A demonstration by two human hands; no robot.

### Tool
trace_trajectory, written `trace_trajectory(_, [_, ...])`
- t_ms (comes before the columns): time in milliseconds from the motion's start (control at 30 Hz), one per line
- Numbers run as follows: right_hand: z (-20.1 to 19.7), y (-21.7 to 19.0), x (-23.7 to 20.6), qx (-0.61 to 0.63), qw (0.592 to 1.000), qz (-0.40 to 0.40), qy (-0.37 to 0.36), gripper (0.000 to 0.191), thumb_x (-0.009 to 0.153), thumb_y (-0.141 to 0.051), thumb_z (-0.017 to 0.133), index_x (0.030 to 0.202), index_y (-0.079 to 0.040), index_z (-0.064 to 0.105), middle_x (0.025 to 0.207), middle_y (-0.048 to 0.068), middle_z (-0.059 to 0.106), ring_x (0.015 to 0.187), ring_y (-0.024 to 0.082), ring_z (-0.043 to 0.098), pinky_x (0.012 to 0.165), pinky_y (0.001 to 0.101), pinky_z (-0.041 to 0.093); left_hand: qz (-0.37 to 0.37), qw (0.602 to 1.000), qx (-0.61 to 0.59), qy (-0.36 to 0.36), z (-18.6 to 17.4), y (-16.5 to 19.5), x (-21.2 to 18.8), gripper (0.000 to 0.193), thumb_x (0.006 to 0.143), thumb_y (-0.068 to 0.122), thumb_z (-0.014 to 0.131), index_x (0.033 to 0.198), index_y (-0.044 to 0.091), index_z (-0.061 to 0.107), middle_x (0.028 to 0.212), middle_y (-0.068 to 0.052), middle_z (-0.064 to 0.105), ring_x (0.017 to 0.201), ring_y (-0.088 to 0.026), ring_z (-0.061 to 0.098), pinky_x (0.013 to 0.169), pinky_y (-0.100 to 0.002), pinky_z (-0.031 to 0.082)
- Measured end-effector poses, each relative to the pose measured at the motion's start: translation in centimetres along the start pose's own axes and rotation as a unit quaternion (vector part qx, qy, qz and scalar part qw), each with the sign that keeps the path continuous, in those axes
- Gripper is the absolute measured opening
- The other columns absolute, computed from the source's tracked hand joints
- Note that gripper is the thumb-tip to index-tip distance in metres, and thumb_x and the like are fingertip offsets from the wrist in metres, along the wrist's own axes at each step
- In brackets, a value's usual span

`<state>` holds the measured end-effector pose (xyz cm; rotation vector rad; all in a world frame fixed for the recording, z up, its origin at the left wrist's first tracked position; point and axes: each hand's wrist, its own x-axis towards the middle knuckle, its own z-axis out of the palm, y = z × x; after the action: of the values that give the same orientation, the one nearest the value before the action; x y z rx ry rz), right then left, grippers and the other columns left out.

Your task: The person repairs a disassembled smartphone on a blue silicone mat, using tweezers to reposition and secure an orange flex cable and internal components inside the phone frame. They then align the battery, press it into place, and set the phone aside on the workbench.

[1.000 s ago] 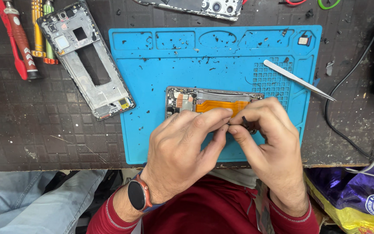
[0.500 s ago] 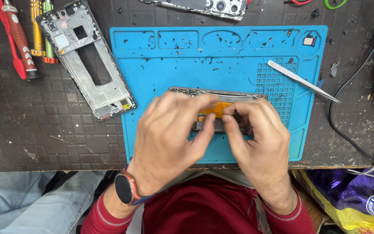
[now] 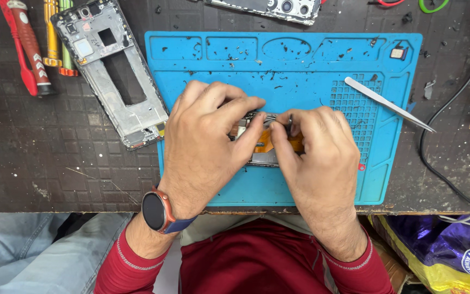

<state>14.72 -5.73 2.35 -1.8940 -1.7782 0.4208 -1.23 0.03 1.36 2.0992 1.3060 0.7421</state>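
Both hands work at the middle of the blue mat (image 3: 300, 185) on the bench: the left hand (image 3: 205, 144) and right hand (image 3: 319, 155) pinch a small phone part (image 3: 262, 147) with an orange strip between their fingertips. Metal tweezers (image 3: 390, 103) lie near the mat's right edge, and a bare phone frame (image 3: 110, 71) lies just beside its left edge.

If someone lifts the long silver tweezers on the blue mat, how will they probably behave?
The slim silver metal tweezers look light and stiff. Lying flat, half on the blue silicone mat, they probably will not roll. The smooth metal may slip, and the fine tip could bend.
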Motion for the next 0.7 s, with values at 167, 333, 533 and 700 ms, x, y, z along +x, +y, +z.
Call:
trace_trajectory(167, [0.11,-0.2,0.49,-0.021,1.0,-0.007,-0.007,0.018,0.089,-0.006,0.082,0.091,-0.003,0.065,0.085,0.009,0.061,0.081,0.029,0.059,0.072,0.0412,0.049,0.012,1.0,-0.017,-0.006,-0.17,-0.47,0.15,0.014,0.089,0.014,0.082,0.102,0.012,0.08,0.098,0.0,0.069,0.095,-0.023,0.059,0.081,-0.036,0.052])
trace_trajectory(333, [0.25,-0.58,0.56,-0.027,0.999,0.018,-0.007,0.018,0.088,-0.007,0.083,0.086,-0.003,0.065,0.081,0.008,0.062,0.078,0.028,0.059,0.069,0.0408,0.049,0.01,1.0,-0.02,-0.012,-0.06,-0.61,0.17,0.014,0.088,0.014,0.083,0.102,0.012,0.08,0.097,0.0,0.07,0.093,-0.023,0.059,0.08,-0.036,0.052])
trace_trajectory(533, [0.67,-0.8,0.47,-0.025,0.999,0.027,0.01,0.018,0.089,-0.007,0.082,0.087,-0.003,0.065,0.082,0.009,0.063,0.077,0.027,0.06,0.068,0.0402,0.05,0.014,1.0,-0.02,-0.018,-0.13,-0.63,0.17,0.013,0.09,0.015,0.082,0.102,0.012,0.08,0.098,0.001,0.069,0.095,-0.023,0.058,0.082,-0.036,0.052])
trace_trajectory(700, [0.97,-0.78,0.28,-0.03,0.999,0.029,0.022,0.019,0.09,-0.006,0.082,0.088,-0.002,0.064,0.084,0.01,0.063,0.079,0.028,0.061,0.07,0.041,0.05,0.017,0.999,-0.016,-0.026,-0.33,-0.51,0.2,0.013,0.09,0.015,0.081,0.102,0.012,0.08,0.098,0.001,0.069,0.096,-0.024,0.058,0.083,-0.037,0.052])
